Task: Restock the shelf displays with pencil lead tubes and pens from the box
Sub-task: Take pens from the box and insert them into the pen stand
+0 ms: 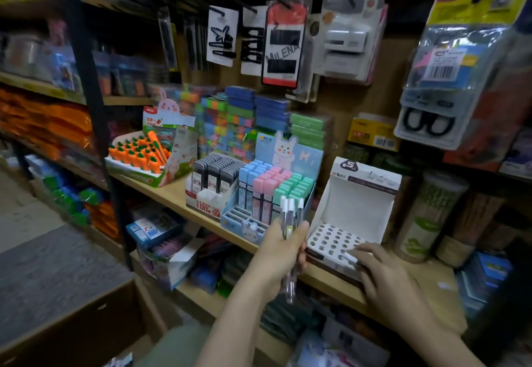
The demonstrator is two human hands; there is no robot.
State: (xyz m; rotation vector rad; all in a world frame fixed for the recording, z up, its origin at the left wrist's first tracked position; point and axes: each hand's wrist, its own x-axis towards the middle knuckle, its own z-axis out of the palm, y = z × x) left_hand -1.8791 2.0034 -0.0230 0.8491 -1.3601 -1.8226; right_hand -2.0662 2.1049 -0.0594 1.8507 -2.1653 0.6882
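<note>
- The left hand [283, 254] is gripping a small bundle of pens [290, 240], fingers curled round the barrels, in front of the front edge of the wooden shelf [172, 194].
- The pens are looking clear-bodied with white caps; the caps are pointing up above the fist and the other ends are sticking out below it.
- The right hand [383, 273] is pinching a single white-capped pen [350, 257] and is holding its tip over the near edge of the white pen display [354, 217].
- That display is sitting at the front edge of the shelf, toward its right end; its base is showing rows of round holes, all looking unfilled, and its lid is standing open behind.
- Just to the left of it, a blue rabbit-printed display [270, 194] is carrying pencil lead tubes in blue, pink and green, with some front slots standing bare.
- Beside that, a white tray of dark lead tubes [213, 176] is sitting closer to the shelf's middle.
- Toward the shelf's left end, a box of orange carrot-shaped items [144, 156] is resting near the front edge.
- Stacks of coloured boxes [244, 124] are rising along the back of the shelf.
- Carded hair clips [283, 44] and other hanging packs are dangling above the displays.
- A black upright post [86, 78] is crossing the left side of the view.
</note>
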